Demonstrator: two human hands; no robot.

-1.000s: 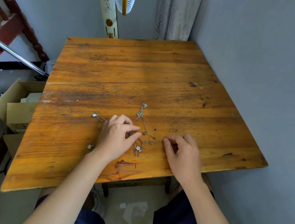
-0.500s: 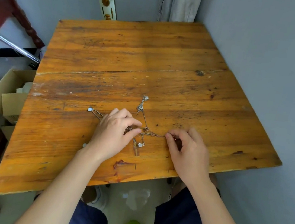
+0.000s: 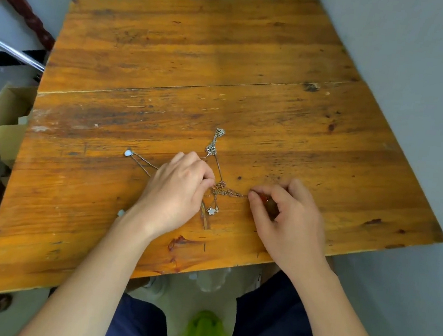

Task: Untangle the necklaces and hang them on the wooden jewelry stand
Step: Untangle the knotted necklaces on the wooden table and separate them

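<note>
Looking down from my head, I see the wooden table (image 3: 200, 55). The tangled necklaces (image 3: 220, 189) lie on it near the front edge, between my two hands. My left hand (image 3: 176, 190) has curled fingers and pinches the chains at the knot. My right hand (image 3: 288, 222) pinches a chain on the other side of the knot. A little flower charm (image 3: 212, 210) lies just below the knot. A pale round charm (image 3: 128, 153) lies left of my left hand. A cardboard box (image 3: 5, 121) sits beside the table on the left.
</note>
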